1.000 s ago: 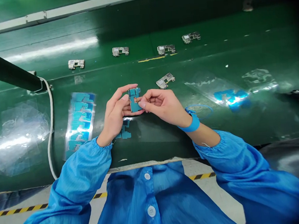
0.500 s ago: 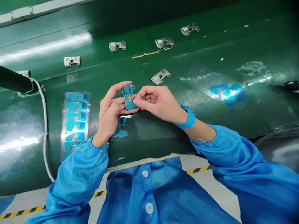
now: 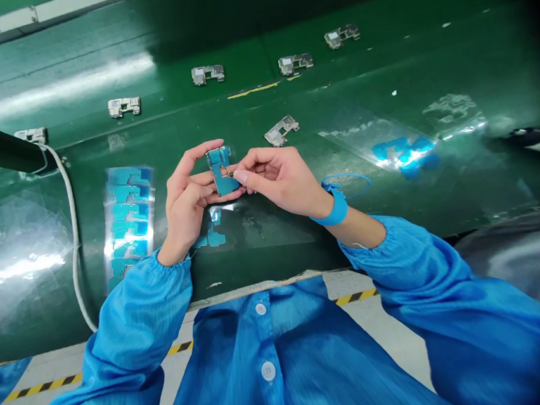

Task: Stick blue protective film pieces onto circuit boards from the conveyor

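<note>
My left hand (image 3: 184,200) grips a small teal circuit board (image 3: 221,170) upright between thumb and fingers, above the green conveyor belt (image 3: 395,216). My right hand (image 3: 281,179) is closed in a pinch against the board's right edge, at a small gold-coloured part. A blue wrist strap (image 3: 336,205) circles my right wrist. Below the board a teal sticker piece (image 3: 210,233) lies on the belt.
A strip of teal stickers on clear backing (image 3: 128,219) lies left of my hands. One metal shield (image 3: 281,130) sits just beyond my right hand, several more (image 3: 207,74) line the far belt. Clear films (image 3: 21,252) at left, a blue-stickered film (image 3: 401,148) at right. White cable (image 3: 73,234).
The view has shifted, so hands and belt parts sit further left and up in the picture. Both hands keep the same hold on the board.
</note>
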Demonstrator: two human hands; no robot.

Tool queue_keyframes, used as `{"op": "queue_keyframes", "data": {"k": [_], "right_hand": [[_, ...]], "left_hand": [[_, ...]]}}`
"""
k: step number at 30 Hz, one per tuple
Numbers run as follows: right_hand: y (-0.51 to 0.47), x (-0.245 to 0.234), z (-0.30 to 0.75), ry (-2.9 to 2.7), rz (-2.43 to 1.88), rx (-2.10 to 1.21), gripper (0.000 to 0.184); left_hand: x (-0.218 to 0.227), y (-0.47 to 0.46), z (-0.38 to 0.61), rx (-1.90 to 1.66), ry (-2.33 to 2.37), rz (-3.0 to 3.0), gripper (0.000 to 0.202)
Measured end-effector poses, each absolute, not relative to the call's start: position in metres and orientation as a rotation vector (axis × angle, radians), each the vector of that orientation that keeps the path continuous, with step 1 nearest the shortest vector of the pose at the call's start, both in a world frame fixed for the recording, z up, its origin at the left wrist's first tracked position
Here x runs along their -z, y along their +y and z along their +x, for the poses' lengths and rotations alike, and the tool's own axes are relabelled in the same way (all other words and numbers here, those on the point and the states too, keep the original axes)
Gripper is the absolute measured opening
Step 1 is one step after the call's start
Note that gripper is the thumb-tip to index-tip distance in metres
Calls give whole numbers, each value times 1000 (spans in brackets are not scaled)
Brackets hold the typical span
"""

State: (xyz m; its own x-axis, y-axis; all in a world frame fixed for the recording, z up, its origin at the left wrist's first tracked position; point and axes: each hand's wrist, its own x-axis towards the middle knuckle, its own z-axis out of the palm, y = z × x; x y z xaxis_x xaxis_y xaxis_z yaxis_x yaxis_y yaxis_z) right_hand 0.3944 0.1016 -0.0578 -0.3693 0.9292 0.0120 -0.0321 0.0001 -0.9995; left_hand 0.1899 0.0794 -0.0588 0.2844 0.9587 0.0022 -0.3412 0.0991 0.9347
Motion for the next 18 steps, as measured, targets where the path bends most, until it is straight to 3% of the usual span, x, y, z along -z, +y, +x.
{"op": "queue_keyframes", "data": {"k": [18], "right_hand": [[101,58,394,-1433,-997,-1509,27]], "left_hand": [[59,80,188,-1071,828,1072,68]]}}
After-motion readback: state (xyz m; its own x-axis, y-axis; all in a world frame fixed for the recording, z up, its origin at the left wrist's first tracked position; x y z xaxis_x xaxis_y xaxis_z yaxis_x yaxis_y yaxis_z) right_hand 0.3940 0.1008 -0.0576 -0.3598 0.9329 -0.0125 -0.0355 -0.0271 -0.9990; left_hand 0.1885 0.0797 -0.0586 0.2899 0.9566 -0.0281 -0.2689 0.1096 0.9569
